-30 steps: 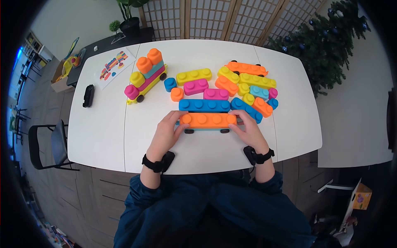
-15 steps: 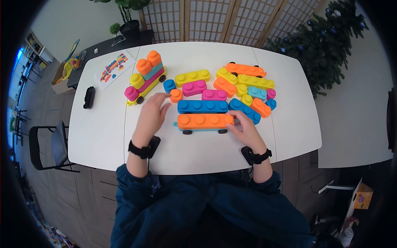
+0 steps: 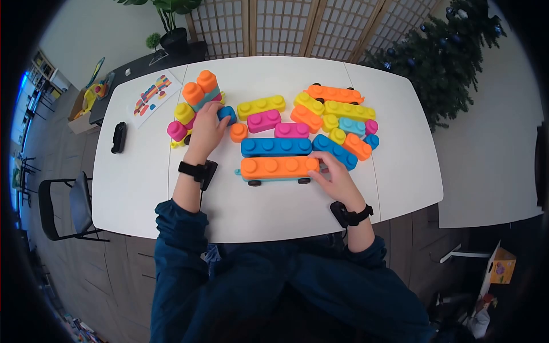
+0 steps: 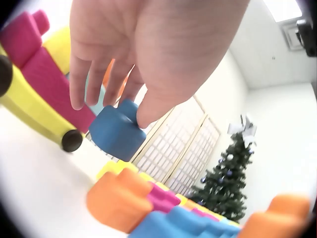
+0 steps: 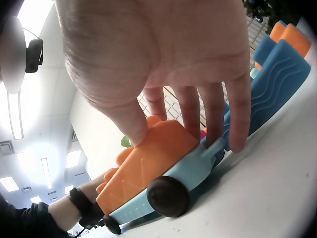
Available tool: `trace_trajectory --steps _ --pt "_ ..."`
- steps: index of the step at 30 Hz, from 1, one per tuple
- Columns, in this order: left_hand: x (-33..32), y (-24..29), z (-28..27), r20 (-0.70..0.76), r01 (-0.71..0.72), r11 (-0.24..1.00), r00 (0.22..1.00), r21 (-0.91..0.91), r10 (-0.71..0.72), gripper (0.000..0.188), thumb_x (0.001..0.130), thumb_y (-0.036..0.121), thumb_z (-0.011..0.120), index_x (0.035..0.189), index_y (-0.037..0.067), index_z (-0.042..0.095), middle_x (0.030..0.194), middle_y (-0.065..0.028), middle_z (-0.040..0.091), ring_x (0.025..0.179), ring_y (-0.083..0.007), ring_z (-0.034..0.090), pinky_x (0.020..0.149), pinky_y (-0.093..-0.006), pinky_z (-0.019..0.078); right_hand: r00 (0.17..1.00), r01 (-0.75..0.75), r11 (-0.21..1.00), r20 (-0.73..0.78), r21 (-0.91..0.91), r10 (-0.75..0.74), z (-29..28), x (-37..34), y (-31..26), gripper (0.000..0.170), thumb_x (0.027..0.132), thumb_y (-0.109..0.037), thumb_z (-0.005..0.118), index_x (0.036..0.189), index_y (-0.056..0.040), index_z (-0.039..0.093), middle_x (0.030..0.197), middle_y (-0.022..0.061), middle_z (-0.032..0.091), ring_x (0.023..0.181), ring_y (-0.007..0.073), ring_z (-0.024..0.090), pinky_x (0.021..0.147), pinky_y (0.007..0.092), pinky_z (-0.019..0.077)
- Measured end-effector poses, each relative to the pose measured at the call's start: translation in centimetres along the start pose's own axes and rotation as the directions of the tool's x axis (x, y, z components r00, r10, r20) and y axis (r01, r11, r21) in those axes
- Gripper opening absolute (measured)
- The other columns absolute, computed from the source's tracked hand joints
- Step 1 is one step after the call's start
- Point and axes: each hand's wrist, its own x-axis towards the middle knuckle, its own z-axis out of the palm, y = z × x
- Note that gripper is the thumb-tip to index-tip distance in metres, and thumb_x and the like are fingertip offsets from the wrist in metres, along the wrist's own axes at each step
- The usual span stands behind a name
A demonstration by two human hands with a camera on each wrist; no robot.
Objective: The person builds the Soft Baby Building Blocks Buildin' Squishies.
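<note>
My left hand pinches the small blue block, its thumb on the near side and fingers behind. In the left wrist view the blue block sits at the thumb and fingertips, beside the yellow wheeled base. My right hand holds the right end of the long orange block, which rests on a light blue wheeled base. In the right wrist view the thumb lies on the orange block, with the other fingers on its far side, partly hidden.
Behind the orange block lies a long blue block. A small orange block, pink and yellow blocks and an orange wheeled base spread across the table. At left are a stacked car with orange blocks, a picture sheet and a black object.
My left hand has left the orange block's left end, moved up and left, and taken the small blue block, which has shifted slightly. My right hand stays at the orange block's right end.
</note>
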Motion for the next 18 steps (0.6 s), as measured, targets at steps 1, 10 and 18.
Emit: trace_trajectory --steps 1,10,18 --pt "-0.4 0.9 -1.0 -0.06 0.009 0.998 0.998 -0.069 -0.013 0.033 0.089 0.012 0.073 0.118 0.0 0.062 0.115 -0.0175 0.067 0.106 -0.0369 0.065 0.091 -0.0421 0.053 1.0 -0.004 1.0 0.001 0.0 0.004 0.0 0.0 -0.1 0.039 0.093 -0.015 0.073 0.127 -0.0057 0.058 0.123 0.0104 0.064 0.108 0.0284 0.066 0.087 0.0339 0.0547" --pt "-6.6 8.3 -6.4 0.189 0.115 0.85 0.982 -0.514 -0.018 0.032 0.094 0.005 0.069 0.125 0.001 0.061 0.121 -0.0119 0.066 0.112 -0.0228 0.066 0.1 -0.0374 0.0538 1.0 -0.006 1.0 -0.01 0.025 0.007 0.3 0.0 0.0 0.039 0.093 -0.015 0.073 0.127 -0.0061 0.058 0.123 0.0101 0.064 0.109 0.0283 0.066 0.088 0.0344 0.0546" --pt "-8.0 8.9 -4.8 0.266 0.069 0.894 0.962 -0.442 0.057 0.035 0.092 0.007 0.072 0.125 0.003 0.06 0.119 -0.0127 0.065 0.109 -0.0269 0.066 0.095 -0.0369 0.0544 1.0 -0.025 0.999 -0.009 0.027 0.025 0.2 0.0 -0.2 0.038 0.093 -0.015 0.072 0.127 -0.0075 0.059 0.123 0.0098 0.064 0.109 0.0279 0.065 0.088 0.035 0.0548"
